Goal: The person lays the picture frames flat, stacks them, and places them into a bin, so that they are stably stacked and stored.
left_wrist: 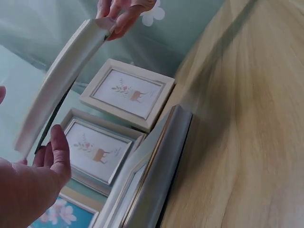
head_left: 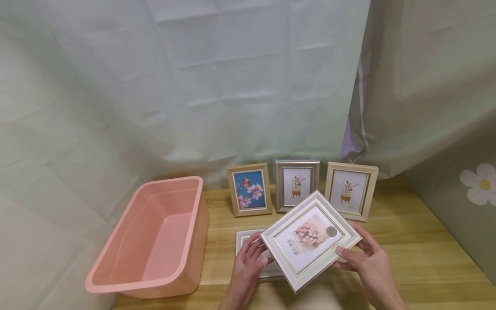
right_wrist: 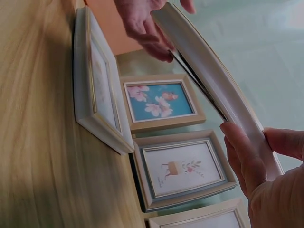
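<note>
A white picture frame (head_left: 310, 241) with a thin gold inner line and a pink flower print is held tilted above the table. My right hand (head_left: 370, 262) grips its right corner, thumb on the front and fingers behind. At its left corner my left hand (head_left: 248, 267) holds the edge between thumb and fingers. From the side, the raised frame (left_wrist: 61, 85) shows a dark gap along its back in the left wrist view. Under it another white frame (right_wrist: 102, 80) lies face up on the table, partly hidden by the held one and my left hand in the head view.
Along the back stand a tan frame (head_left: 249, 189) with a blue bird-and-blossom picture, a silver frame (head_left: 279, 185) and a cream frame (head_left: 370, 193), both with plant pictures. A pink plastic tub (head_left: 193, 241) occupies the left side of the wooden table (head_left: 422, 254). Pale cloth (head_left: 248, 86) hangs behind.
</note>
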`<state>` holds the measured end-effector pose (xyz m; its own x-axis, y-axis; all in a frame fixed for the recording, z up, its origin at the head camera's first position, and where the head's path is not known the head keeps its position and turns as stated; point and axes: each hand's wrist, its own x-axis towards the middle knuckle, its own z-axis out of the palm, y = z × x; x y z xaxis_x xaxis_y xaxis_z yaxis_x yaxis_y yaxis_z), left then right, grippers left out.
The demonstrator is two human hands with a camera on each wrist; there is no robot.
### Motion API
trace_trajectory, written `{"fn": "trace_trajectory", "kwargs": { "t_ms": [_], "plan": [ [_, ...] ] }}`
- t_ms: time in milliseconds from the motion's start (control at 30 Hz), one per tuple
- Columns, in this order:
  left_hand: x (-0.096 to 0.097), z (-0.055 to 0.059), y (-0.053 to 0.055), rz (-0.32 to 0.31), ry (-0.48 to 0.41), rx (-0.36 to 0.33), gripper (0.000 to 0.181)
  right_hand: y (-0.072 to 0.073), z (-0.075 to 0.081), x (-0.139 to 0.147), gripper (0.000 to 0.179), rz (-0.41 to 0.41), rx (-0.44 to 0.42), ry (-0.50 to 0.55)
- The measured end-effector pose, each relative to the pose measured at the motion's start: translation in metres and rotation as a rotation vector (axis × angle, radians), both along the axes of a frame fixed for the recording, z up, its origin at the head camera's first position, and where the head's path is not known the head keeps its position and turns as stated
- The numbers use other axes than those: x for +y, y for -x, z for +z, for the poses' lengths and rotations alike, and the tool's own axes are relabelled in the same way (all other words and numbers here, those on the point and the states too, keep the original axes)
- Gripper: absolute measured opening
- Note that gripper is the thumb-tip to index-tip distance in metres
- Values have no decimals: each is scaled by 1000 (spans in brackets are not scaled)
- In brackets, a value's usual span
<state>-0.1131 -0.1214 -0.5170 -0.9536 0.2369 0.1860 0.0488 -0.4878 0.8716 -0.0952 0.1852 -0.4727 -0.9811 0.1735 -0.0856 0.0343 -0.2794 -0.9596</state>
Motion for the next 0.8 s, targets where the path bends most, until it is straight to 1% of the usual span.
{"fn": "trace_trajectory", "kwargs": {
  "t_ms": [67,167,267,400,533,567,600,700,767,800],
  "plan": [
    [1,-1,-3,36,17,46,66,0,-3,-1,74,-4,13,14],
    [4,-2,-8,83,63,103,77,0,-6,-2,75,-7,40,41],
    [6,-2,-13,107,139,122,88,0,-9,-4,76,3,56,63],
    [8,-1,-19,119,317,167,108,-1,-12,-7,76,26,71,89],
    [7,-1,-23,136,491,268,134,-2,-14,-11,75,44,105,120],
    [6,-1,-24,152,532,300,139,-2,-14,-12,75,50,114,127],
    [6,-2,-24,171,565,318,143,-3,-14,-14,75,54,120,133],
    [7,-3,-24,251,658,386,149,-3,-13,-19,76,56,124,127],
    [6,-4,-23,300,686,421,149,-4,-11,-23,75,46,107,89],
    [5,-3,-23,316,684,413,149,-4,-9,-25,75,40,93,58]
  ]
}}
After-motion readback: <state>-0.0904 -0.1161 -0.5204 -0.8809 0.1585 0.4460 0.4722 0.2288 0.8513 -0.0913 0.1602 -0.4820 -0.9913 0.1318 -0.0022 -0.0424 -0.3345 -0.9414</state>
